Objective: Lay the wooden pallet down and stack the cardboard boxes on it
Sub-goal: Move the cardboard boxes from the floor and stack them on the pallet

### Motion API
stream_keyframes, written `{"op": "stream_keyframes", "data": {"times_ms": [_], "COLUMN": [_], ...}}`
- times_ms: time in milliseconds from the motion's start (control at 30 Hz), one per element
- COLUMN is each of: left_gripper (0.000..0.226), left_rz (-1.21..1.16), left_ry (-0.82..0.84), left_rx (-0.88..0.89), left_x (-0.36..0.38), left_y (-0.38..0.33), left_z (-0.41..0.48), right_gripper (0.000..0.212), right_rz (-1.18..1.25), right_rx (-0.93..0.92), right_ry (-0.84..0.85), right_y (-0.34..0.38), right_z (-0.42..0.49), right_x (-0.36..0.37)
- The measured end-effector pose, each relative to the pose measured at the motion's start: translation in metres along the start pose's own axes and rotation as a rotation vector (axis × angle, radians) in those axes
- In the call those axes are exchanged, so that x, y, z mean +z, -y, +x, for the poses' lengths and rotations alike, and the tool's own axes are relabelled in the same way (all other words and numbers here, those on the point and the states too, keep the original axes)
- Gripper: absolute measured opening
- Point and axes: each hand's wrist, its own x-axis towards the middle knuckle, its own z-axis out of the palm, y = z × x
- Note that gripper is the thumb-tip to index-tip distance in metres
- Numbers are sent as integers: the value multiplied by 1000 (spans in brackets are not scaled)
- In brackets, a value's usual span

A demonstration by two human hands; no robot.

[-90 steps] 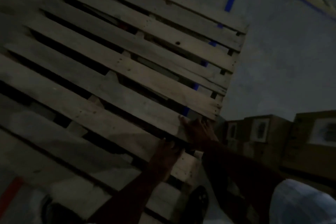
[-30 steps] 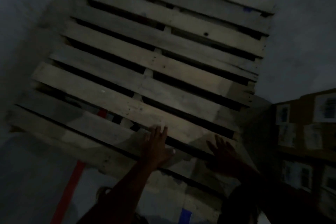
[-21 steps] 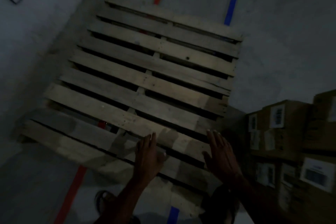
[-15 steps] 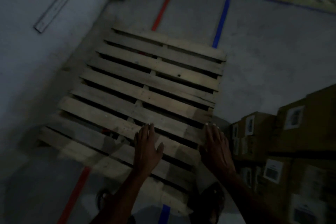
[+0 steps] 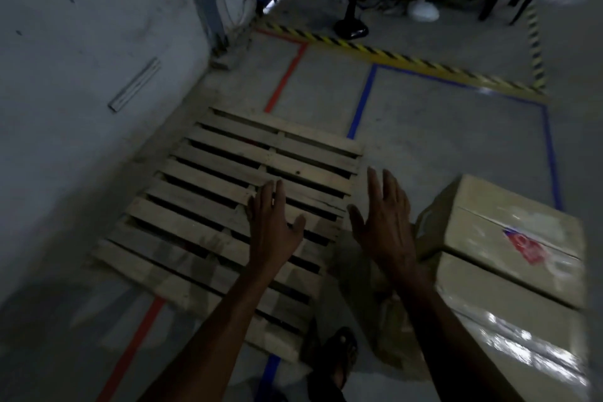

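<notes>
The wooden pallet (image 5: 208,202) lies flat on the concrete floor, next to the wall on the left. My left hand (image 5: 272,225) hovers above its near right part, fingers spread, holding nothing. My right hand (image 5: 385,222) is raised beside the pallet's right edge, also spread and empty. To the right stand stacked cardboard boxes (image 5: 509,238); the top one bears a red sticker, and the lower ones are partly wrapped in shiny film.
A grey wall (image 5: 81,75) runs along the left. Red tape (image 5: 287,75), blue tape (image 5: 362,101) and a yellow-black striped line (image 5: 391,57) mark the floor. A black fan stand (image 5: 350,26) and clutter sit at the back. My sandalled foot (image 5: 336,356) is by the pallet's near corner.
The pallet went from tilted up in my hands to lying flat on the floor. Both hands let go of it and lifted away, and my view rose.
</notes>
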Motion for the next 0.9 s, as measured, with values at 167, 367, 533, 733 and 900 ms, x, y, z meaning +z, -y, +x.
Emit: {"op": "stream_keyframes", "data": {"times_ms": [167, 367, 533, 733, 900], "left_gripper": [88, 89, 90, 91, 95], "left_rz": [-53, -149, -173, -148, -194], "left_ry": [5, 155, 347, 627, 728], "left_rx": [98, 200, 228, 69, -117], "left_x": [-22, -4, 50, 155, 203], "left_y": [-62, -156, -214, -239, -240], "left_z": [-25, -62, -96, -128, -143], "right_gripper": [82, 89, 91, 100, 108], "right_rz": [-61, -104, -116, -107, -61], "right_rx": [72, 233, 388, 700, 962], "right_ry": [-37, -60, -55, 68, 169], "right_y": [-19, -93, -183, -280, -326], "right_z": [-56, -110, -143, -186, -225], "right_x": [-86, -137, -120, -73, -46]}}
